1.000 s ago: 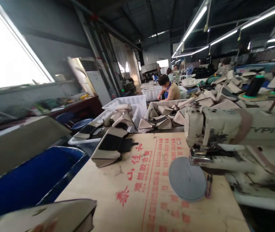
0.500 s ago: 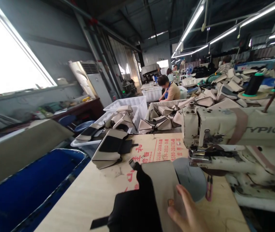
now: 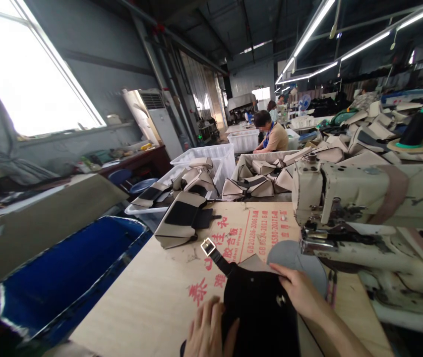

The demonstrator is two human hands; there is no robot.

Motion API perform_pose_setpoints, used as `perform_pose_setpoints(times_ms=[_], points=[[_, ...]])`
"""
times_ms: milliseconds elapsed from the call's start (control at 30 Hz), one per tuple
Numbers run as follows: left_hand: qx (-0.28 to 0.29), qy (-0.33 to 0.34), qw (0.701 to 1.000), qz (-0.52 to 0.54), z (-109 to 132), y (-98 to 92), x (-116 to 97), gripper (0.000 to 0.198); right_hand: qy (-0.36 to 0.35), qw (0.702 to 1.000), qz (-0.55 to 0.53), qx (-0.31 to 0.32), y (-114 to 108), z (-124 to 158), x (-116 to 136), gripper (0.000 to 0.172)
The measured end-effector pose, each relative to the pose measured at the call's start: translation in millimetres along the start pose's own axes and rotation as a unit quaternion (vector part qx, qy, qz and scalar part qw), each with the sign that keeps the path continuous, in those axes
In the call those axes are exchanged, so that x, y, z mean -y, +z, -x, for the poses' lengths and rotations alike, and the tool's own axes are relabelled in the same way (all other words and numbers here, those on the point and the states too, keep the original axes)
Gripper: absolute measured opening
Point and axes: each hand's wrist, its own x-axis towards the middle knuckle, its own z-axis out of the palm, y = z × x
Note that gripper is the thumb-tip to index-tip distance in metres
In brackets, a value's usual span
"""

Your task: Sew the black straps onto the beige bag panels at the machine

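A black bag panel [image 3: 259,317] with a small metal fitting lies over a beige panel [image 3: 254,264] on the table in front of me. Its short strap ends in a metal buckle [image 3: 208,246] that points to the upper left. My left hand [image 3: 209,327] rests at the panel's left edge, thumb spread from the fingers. At the upper right edge, my right hand [image 3: 302,292] grips the panel, its fingertips on the border; the thumb is hidden. A rounded grey piece [image 3: 295,258] lies flat just beyond my right hand.
A sewing machine [image 3: 360,193] stands to the right, with pink-handled snips [image 3: 331,287] below it. A finished beige-and-black bag [image 3: 181,218] sits at the table's far left. Behind are white crates [image 3: 226,166] of similar bags and a seated person [image 3: 272,134]. A blue bin [image 3: 73,272] stands left.
My left hand has come into view at the panel. The black side now covers most of the beige one, and the buckle shows clearly. My right hand has closed on the edge. The view has shifted.
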Motion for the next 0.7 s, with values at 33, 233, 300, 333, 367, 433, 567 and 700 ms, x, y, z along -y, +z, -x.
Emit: perform_pose_setpoints(times_ms=[33,233,300,333,367,433,567,700], points=[[-0.011,-0.02,1.0,-0.022,-9,-2.1,2,0.029,0.002,0.999,-0.031,0.01,0,5,0,0.042],[0.114,-0.018,0.992,-0.047,-65,-25.1,-35,0.028,0.025,0.996,-0.08,0.012,-8,51,4,0.047],[0.117,0.047,0.992,-0.026,-76,-26.8,-52,0.029,0.044,0.996,-0.073,0.003,-16,65,-6,0.05],[0.119,0.083,0.989,-0.005,-81,-25.4,-60,0.031,0.048,0.997,-0.065,-0.012,-20,70,-13,0.051],[0.119,0.114,0.986,0.018,-84,-22.9,-66,0.033,0.048,0.997,-0.053,-0.032,-25,73,-19,0.052],[0.112,0.156,0.98,0.055,-90,-17.0,-76,0.037,0.034,0.998,-0.016,-0.06,-35,73,-27,0.055],[0.111,0.228,0.965,0.063,-95,-13.1,-87,0.049,-0.001,0.996,0.04,-0.081,-55,47,-21,0.061],[0.128,0.309,0.942,0.03,-90,-15.1,-90,0.058,-0.065,0.996,-0.039,-0.053,-66,14,-3,0.047]])
